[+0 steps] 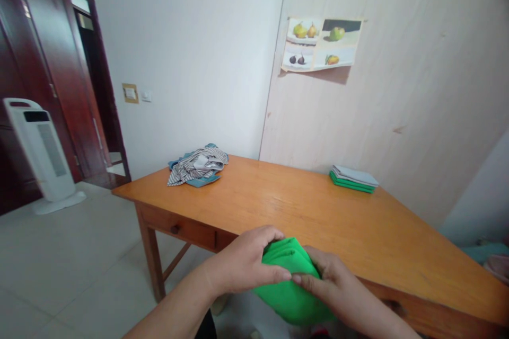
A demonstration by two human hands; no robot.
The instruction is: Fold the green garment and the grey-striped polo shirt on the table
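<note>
A bright green folded cloth (292, 302) is gripped between my two hands in front of the table's near edge. My left hand (258, 259) holds its upper left side, thumb across the front and fingers behind. On the right side, my right hand (328, 275) pinches it, thumb in front, close to the left thumb. Several folded layers show at the cloth's top edge, and its lower part bulges downward. The fingers behind the cloth are mostly hidden.
The wooden table (270, 196) has a drawer below. At its back left lies a crumpled striped and blue garment pile (199, 164). A neat stack of folded grey and green cloths (353, 179) sits back right. A white tower fan (43, 153) stands left.
</note>
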